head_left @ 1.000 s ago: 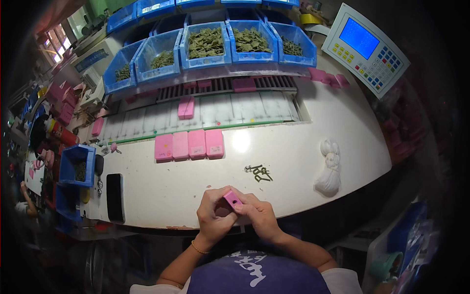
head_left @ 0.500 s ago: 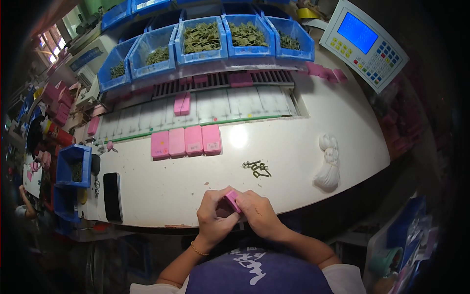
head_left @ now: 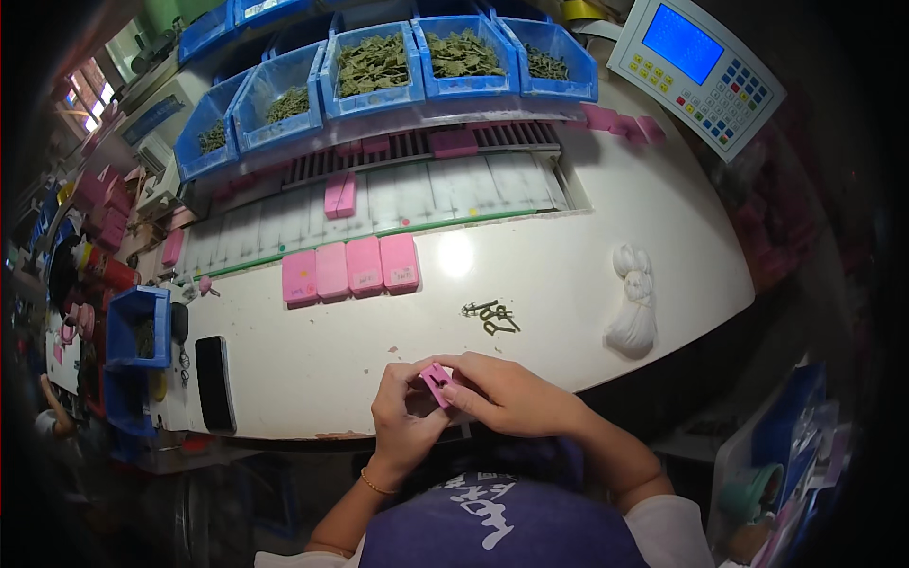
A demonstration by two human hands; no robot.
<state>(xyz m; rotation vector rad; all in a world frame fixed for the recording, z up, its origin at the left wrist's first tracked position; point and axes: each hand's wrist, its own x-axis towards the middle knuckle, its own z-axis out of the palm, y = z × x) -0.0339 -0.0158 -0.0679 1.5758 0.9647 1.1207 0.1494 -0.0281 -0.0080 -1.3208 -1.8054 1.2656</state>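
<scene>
Both hands hold a pink block (head_left: 438,381) at the front edge of the white table, with a dark slot or hollow showing in the face turned up. My left hand (head_left: 401,405) is closed round its left side. From the right, my right hand (head_left: 519,396) grips it, thumb pressed on the near part and fingers along the far side. Beyond the hands lie several small olive-green pieces (head_left: 492,317) in a loose cluster. Farther back, a row of several pink blocks (head_left: 348,270) lies side by side, some with small labels.
Blue bins (head_left: 374,95) of green pieces line the back, above a white slatted strip (head_left: 398,204) carrying pink blocks. A white bundle of cord or bags (head_left: 632,312) lies right, a black phone (head_left: 216,383) left. A keypad panel with a blue screen (head_left: 696,80) stands at far right.
The pink block has been turned so that its slotted face shows. My right hand has swung over its far side, with the thumb now lower. The whole view has shifted slightly.
</scene>
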